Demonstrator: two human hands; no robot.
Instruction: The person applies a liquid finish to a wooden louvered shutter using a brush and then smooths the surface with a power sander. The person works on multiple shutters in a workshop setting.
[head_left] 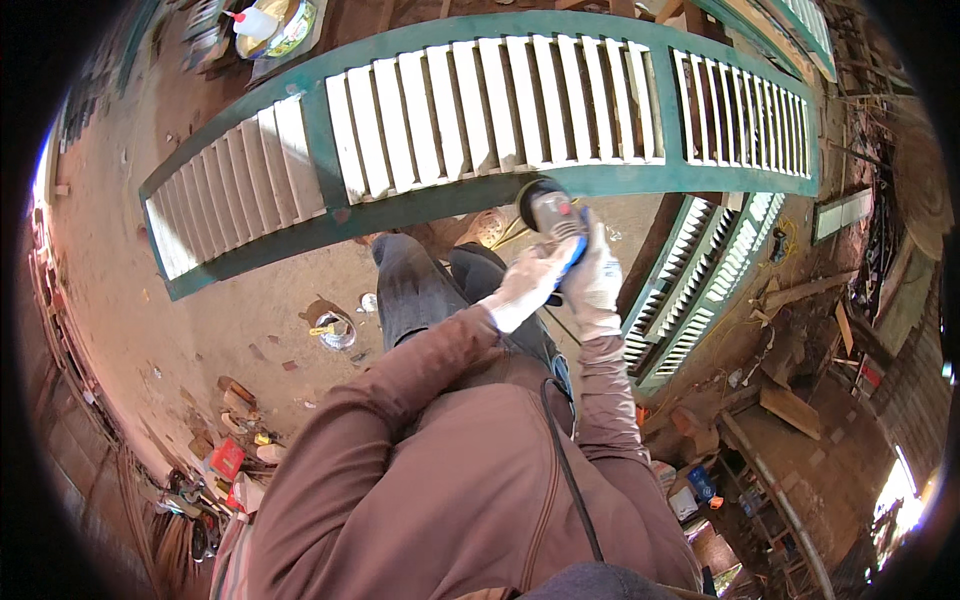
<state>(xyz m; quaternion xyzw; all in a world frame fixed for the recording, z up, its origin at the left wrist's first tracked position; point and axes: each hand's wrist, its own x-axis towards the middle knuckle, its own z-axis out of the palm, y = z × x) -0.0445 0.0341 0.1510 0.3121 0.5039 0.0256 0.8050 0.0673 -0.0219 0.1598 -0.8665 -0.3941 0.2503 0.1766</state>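
Both hands wear pale gloves and are wrapped round an angle grinder (pixel 556 216) with a blue body and grey head. My left hand (pixel 528 284) grips it from the left, and my right hand (pixel 593 272) from the right. The grinder's dark round disc meets, or nearly meets, the near green rail of a long louvred shutter (pixel 420 207); the exact contact is hard to make out. White slats fill the shutter's three panels, while its frame is green. A black cord runs down over my brown jacket.
More louvred shutters (pixel 700 275) lean at the right. On the floor at left stands an open can (pixel 333 330) with a yellow-handled brush. A red-tipped white bottle (pixel 255 22) sits in a bowl beyond the shutter. Wooden boards (pixel 790 412) and scraps lie at lower right.
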